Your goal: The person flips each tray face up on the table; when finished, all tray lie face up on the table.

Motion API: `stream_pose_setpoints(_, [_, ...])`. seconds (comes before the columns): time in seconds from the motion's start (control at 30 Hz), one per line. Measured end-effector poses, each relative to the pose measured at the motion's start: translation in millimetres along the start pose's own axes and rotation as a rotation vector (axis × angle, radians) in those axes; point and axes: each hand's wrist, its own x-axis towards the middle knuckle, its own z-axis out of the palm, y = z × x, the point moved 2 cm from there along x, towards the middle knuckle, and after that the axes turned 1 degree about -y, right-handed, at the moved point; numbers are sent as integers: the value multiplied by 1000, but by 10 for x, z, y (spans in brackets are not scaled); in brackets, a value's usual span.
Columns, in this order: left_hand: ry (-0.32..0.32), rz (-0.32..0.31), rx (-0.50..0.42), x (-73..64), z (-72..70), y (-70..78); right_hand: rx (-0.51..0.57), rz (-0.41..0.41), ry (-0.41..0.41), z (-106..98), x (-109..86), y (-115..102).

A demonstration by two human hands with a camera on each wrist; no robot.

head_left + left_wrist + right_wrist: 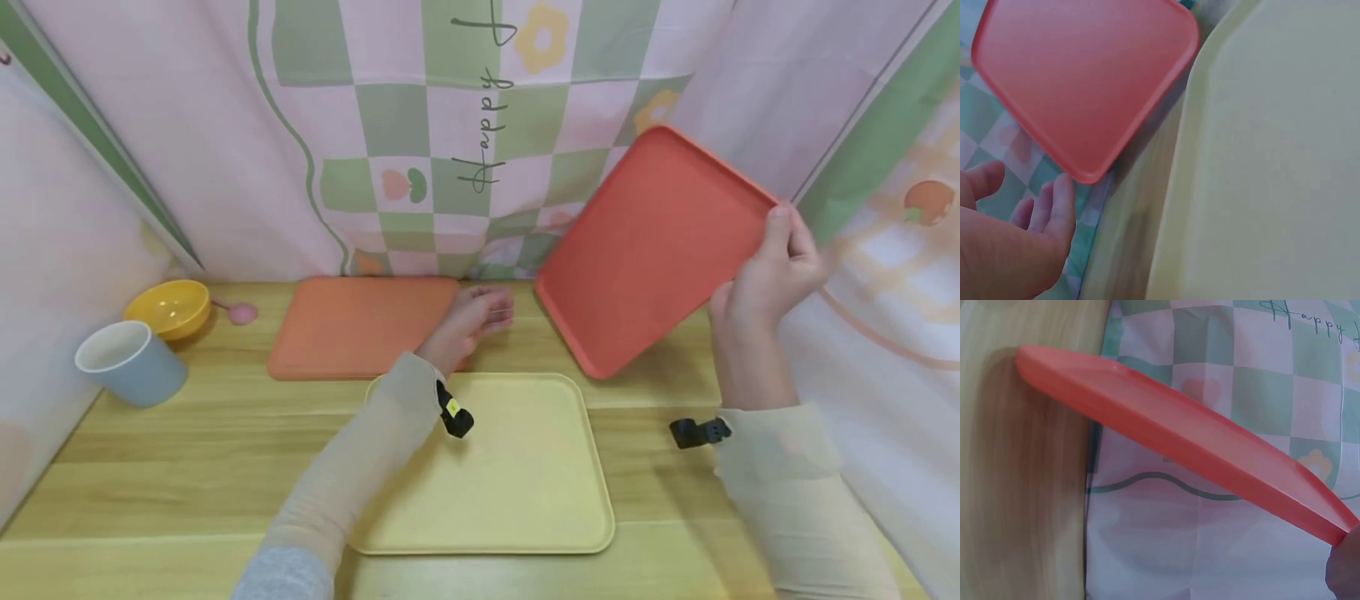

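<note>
My right hand [772, 267] grips a red tray [652, 250] by its upper right corner, thumb on the inner face. The tray is tilted up off the table, its inside facing me. In the right wrist view the tray [1191, 437] shows edge-on, with the hand [1346, 565] at its far end. My left hand [468, 321] holds nothing; it hovers by the right end of an orange tray [360, 325]. In the left wrist view its fingers are loosely bent, fingertips [1063, 187] close to the red tray's corner. Below the left forearm lies a pale yellow tray [510, 467].
At the left stand a yellow bowl [176, 308] and a light blue cup [135, 367], which leans. A pink spoon [242, 313] lies beside the bowl. Behind the wooden table [195, 483] hangs a checked, printed curtain [465, 117]; more cloth hangs at both sides.
</note>
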Motion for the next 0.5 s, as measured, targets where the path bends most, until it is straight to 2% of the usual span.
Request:
stream_pose_setpoints(0.1, [21,5,27,15,-25,-54,26,25,-12,-17,22,14])
stream_pose_setpoints(0.27, [40,9,59,29,-55,-121,79,141,15,-43,11,7])
stream_pose_setpoints(0.5, [6,-7,83,28,-10,-158,140,212,27,-49,5,22])
